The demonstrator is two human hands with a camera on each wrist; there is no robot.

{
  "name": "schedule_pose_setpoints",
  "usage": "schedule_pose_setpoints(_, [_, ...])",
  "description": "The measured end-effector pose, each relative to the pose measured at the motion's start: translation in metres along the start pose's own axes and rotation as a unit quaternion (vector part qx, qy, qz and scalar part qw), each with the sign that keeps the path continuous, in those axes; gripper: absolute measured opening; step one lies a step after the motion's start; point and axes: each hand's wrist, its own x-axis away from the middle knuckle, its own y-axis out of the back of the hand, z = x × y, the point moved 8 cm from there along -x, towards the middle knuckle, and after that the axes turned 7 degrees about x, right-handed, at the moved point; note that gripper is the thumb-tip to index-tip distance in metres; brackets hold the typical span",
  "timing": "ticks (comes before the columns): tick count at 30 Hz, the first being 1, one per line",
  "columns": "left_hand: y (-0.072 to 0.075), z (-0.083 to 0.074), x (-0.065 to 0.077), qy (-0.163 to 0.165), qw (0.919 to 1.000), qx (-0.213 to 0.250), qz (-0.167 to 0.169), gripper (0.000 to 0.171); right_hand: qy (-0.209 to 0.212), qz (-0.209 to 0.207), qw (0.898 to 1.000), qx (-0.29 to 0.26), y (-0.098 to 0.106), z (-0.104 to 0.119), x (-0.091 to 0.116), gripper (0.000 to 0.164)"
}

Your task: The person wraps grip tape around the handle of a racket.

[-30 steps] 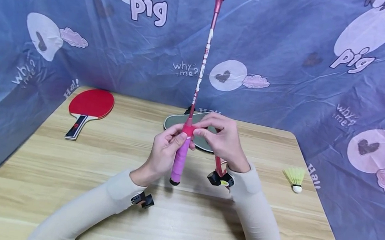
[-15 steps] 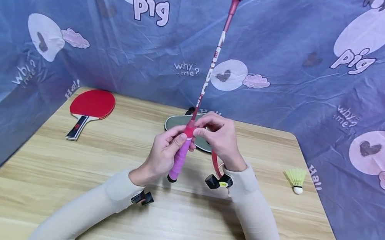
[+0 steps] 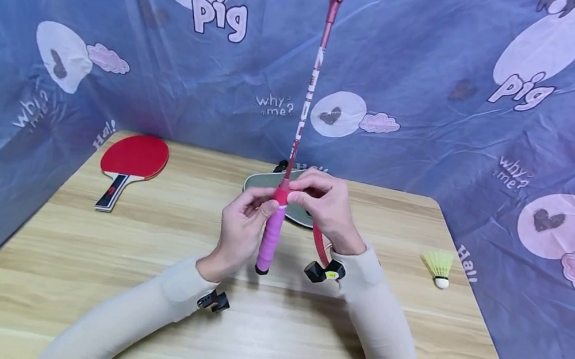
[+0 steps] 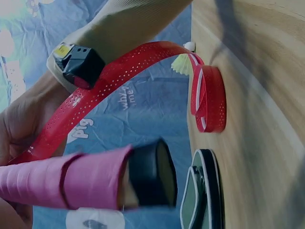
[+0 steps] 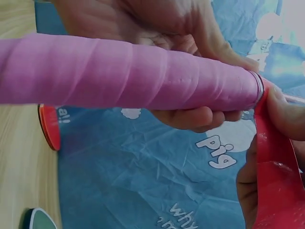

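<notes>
A badminton racket (image 3: 310, 95) stands tilted up over the table, its purple-wrapped handle (image 3: 271, 236) pointing down. My left hand (image 3: 241, 227) holds it near the handle's upper end, thumb in front and fingers behind. At the red band above the purple wrap, my right hand (image 3: 329, 206) pinches red perforated grip tape (image 5: 279, 167) against the handle. From that hand the tape hangs in a long strip, which in the left wrist view runs down to a loose coil (image 4: 214, 100) on the table. The handle's black butt cap (image 4: 155, 174) faces that camera.
On the wooden table (image 3: 175, 319), a red table tennis bat (image 3: 135, 156) lies at the back left. A grey-green case (image 3: 261, 181) lies behind the hands, and a yellow shuttlecock (image 3: 437, 269) at the right. A blue printed curtain (image 3: 197, 90) surrounds the back and sides.
The racket's upper end swung right, then back left. Its head now looks narrower, turned about the shaft. Both hands stay at the top of the handle.
</notes>
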Motion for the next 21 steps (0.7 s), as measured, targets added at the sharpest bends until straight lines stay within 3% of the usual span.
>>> schedule_pose_setpoints(3, [0.003,-0.006,0.001,-0.034,0.9992,-0.017,-0.012,0.025,0.01,-0.017,1.0,0.012,-0.001,0.001,0.001,0.026])
schedule_pose_setpoints(8, [0.0,-0.014,0.002,-0.077,0.9963,-0.037,0.003,0.042,0.026,-0.036,0.999,0.015,0.0,0.004,0.005,0.036])
schedule_pose_setpoints(10, [-0.001,-0.015,0.002,-0.08,0.996,-0.041,0.001,0.046,0.03,-0.038,0.999,0.014,0.0,0.006,0.005,0.04])
schedule_pose_setpoints(14, [0.001,-0.015,0.002,-0.08,0.9961,-0.037,-0.011,0.038,0.031,-0.04,0.998,0.029,-0.002,0.007,0.005,0.042])
schedule_pose_setpoints(21, [0.004,-0.016,-0.003,-0.09,0.9951,-0.041,0.007,0.034,-0.003,-0.041,0.997,0.066,-0.002,0.005,0.005,0.028])
